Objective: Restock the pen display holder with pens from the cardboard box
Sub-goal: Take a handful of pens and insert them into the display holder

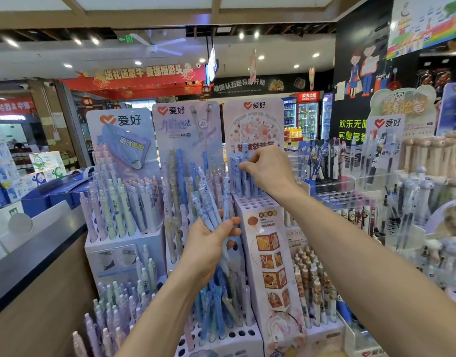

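Observation:
My left hand [211, 243] grips a bundle of blue-and-white patterned pens [209, 202], held upright in front of the middle display. My right hand [268, 168] is raised at the top tier of the pink pen display holder [263, 228], fingers pinched on a blue pen [245, 176] standing among the pens in its back rows. Several empty holes [255, 202] show in front of those pens. No cardboard box is in view.
A blue pen display [121, 176] stands at the left and a purple one [188, 140] in the middle. Clear acrylic racks of pens [376, 186] fill the right. A dark counter edge [36, 256] runs along the left. Shop shelves and fridges stand behind.

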A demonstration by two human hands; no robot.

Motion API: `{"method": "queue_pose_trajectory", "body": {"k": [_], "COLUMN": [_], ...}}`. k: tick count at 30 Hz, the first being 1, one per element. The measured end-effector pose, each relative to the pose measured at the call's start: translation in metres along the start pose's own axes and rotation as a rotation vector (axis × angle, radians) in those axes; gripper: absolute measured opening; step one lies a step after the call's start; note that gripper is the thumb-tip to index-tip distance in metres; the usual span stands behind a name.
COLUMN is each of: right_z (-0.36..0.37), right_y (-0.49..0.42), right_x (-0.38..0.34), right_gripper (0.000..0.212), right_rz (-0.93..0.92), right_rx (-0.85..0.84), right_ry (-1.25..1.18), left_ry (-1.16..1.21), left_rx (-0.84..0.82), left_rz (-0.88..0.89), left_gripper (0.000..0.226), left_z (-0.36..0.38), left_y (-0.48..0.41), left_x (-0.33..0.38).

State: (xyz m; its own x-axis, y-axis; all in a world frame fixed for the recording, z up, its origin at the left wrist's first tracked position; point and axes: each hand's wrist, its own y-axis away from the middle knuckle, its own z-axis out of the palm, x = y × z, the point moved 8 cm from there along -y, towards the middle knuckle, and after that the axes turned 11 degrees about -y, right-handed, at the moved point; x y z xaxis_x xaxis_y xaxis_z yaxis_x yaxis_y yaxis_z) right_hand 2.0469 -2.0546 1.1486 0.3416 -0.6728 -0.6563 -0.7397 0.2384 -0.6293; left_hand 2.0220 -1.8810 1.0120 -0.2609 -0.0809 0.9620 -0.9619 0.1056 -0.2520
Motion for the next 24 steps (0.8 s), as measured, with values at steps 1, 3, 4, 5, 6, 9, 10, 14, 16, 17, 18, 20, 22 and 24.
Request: {"method": "queue_pose_trajectory", "body": {"k": [1, 3, 4, 5, 6, 9, 10, 14, 16, 17, 18, 20, 22, 24], "right_z": [0.002, 0.008, 0.012, 0.016, 0.018, 0.019, 0.018, 0.019, 0.02, 0.021, 0.021, 0.021, 0.016, 0.006], "right_y": [0.001, 0.004, 0.006, 0.009, 0.012, 0.015, 0.015, 0.016, 0.015, 0.015, 0.014, 0.014, 0.015, 0.019], "right_x": [0.002, 0.01, 0.014, 0.017, 0.018, 0.02, 0.02, 0.023, 0.021, 0.02, 0.02, 0.02, 0.021, 0.014], "right_gripper": [0.035, 0.04, 0.041, 0.041, 0.041, 0.04, 0.041, 0.044, 0.045, 0.046, 0.046, 0.044, 0.045, 0.044], "right_rz": [0.013, 0.043, 0.054, 0.061, 0.058, 0.05, 0.053, 0.065, 0.059, 0.059, 0.061, 0.073, 0.084, 0.046], "right_rx": [-0.01, -0.035, -0.047, -0.056, -0.057, -0.034, -0.026, -0.018, -0.015, -0.016, -0.02, -0.024, -0.01, 0.018], "right_ry": [0.02, 0.053, 0.072, 0.092, 0.111, 0.137, 0.134, 0.141, 0.164, 0.173, 0.179, 0.198, 0.224, 0.19], "left_ry": [-0.003, -0.008, -0.007, -0.005, -0.004, 0.003, 0.008, 0.021, 0.021, 0.022, 0.023, 0.03, 0.036, 0.035], "left_rx": [-0.002, -0.005, -0.005, -0.005, -0.006, -0.009, -0.008, -0.004, -0.002, -0.002, -0.003, -0.003, -0.005, -0.009], "left_rz": [0.001, 0.003, 0.001, 0.0, -0.001, 0.001, 0.003, 0.004, 0.001, 0.001, 0.001, 0.004, 0.011, 0.02], "left_gripper": [0.018, 0.02, 0.021, 0.022, 0.023, 0.023, 0.022, 0.024, 0.024, 0.024, 0.024, 0.023, 0.02, 0.017], "left_z": [0.0, 0.0, 0.0, -0.001, -0.001, -0.001, -0.001, -0.001, -0.002, -0.002, -0.002, -0.002, -0.003, -0.003], "left_y": [0.0, 0.0, 0.0, 0.0, -0.001, -0.001, -0.001, 0.0, 0.0, 0.0, 0.001, 0.001, 0.002, 0.002], "left_x": [0.0, 0.0, -0.001, -0.001, -0.002, -0.001, -0.001, 0.0, 0.0, 0.0, 0.0, 0.002, 0.005, 0.009]}}
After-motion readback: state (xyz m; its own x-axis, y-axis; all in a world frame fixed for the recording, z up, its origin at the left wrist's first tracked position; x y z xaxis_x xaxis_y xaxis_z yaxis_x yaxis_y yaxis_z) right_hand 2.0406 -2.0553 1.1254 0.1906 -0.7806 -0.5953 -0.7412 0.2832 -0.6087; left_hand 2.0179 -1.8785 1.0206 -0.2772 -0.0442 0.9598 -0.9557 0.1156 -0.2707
